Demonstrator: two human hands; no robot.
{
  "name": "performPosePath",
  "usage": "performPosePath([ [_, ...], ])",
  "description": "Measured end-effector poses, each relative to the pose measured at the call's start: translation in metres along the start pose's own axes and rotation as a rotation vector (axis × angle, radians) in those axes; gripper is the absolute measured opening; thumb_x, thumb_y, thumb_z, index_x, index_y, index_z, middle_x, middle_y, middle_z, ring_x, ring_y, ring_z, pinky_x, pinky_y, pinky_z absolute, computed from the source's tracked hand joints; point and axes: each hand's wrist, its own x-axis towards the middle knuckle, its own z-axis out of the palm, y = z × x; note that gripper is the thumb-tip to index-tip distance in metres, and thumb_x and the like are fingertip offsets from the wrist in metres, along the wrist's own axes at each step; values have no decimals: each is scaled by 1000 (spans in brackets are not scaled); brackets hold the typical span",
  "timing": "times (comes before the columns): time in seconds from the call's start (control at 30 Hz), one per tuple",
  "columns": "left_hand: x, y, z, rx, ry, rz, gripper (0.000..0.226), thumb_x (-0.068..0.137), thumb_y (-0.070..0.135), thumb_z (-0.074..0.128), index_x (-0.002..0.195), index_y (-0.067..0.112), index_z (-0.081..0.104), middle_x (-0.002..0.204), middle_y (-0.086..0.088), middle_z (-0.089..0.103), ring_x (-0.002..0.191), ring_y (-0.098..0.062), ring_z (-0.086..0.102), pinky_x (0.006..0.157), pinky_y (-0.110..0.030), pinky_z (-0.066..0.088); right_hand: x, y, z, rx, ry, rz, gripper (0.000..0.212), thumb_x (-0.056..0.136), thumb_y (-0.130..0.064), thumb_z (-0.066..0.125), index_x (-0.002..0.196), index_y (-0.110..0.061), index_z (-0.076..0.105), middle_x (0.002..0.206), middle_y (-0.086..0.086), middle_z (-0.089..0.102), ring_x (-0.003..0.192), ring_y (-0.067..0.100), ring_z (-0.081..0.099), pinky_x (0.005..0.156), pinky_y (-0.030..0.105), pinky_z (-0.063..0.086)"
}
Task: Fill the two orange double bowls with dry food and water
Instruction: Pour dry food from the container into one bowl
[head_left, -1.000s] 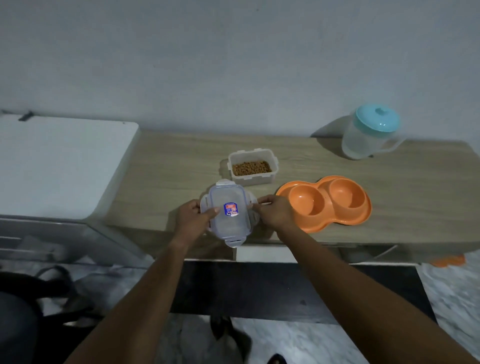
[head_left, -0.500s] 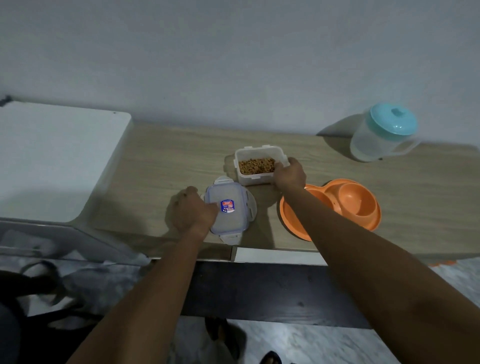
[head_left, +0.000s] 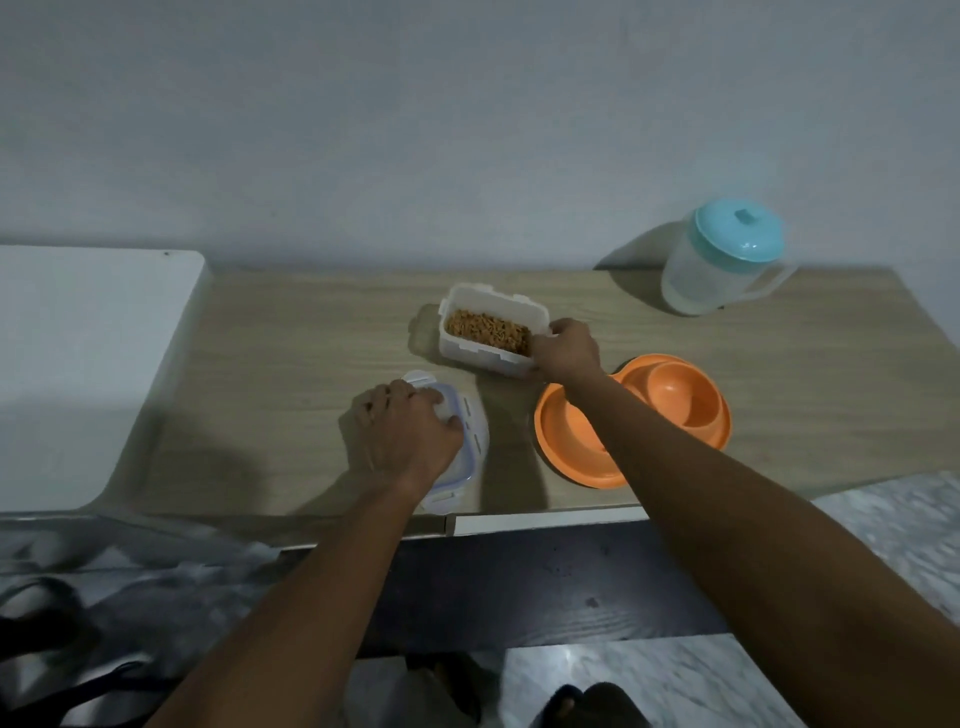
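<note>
Barely begun: the tub of dry food, mid-frame, is open. The left hand curls over its lid on the bench, and the right hand grips the tub's right end. The one bowl in view, centre right, has both wells empty. The jug, upper right, stands capped.

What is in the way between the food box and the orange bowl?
Nothing I can see. The right hand grips the food box, and the orange bowl sits close beside it. The lid lies off to the left, held by the left hand.
</note>
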Motion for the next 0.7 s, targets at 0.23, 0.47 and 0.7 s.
performPosePath([
  [0.23,-36,69,20,-371,-110,-7,31,82,45,61,97,21,75,93,1,77,90,-21,70,77,-31,56,-22,23,-67,585,-49,116,28,93,-3,56,113,-10,38,110,10,47,82,26,68,64,39,64],
  [0.47,-37,108,71,-448,-233,-294,23,60,30,57,76,16,64,70,-5,72,56,-23,71,57,-42,62,-45,78,-134,718,-119,176,30,88,6,53,109,-12,40,120,19,49,76,30,73,62,41,63],
  [0.7,0,125,74,-583,-152,-364,14,61,14,54,72,19,60,75,-11,76,71,-29,75,73,-40,62,-43,106,-173,791,-178,167,68,83,10,65,141,-16,42,126,18,56,82,33,75,64,40,63],
])
